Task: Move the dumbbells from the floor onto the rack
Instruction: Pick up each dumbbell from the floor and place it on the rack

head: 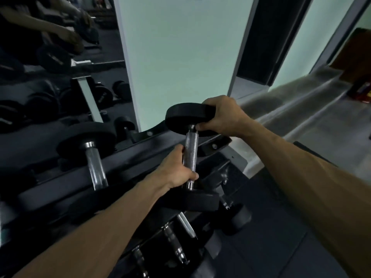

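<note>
Both hands grip one dumbbell (pixel 191 151) over the black rack (pixel 140 155), mirror (pixel 50 47) behind.

Pale green wall panel (pixel 180 57) straight ahead, with grey edge trim. Large mirror (pixel 60 57) on left, dark, reflecting gym interior. Dark vertical opening (pixel 261 41) right of panel, framed by grey trim. Second pale green wall (pixel 329 23) further right. Low grey ledge (pixel 301 105) running along wall base toward right, blurred. Dark rubber floor (pixel 281 247) at lower right, with seam lines visible. Red and orange item (pixel 361 89) on ledge at far right, too blurred to identify. Light dim, cool tone overall.
</note>
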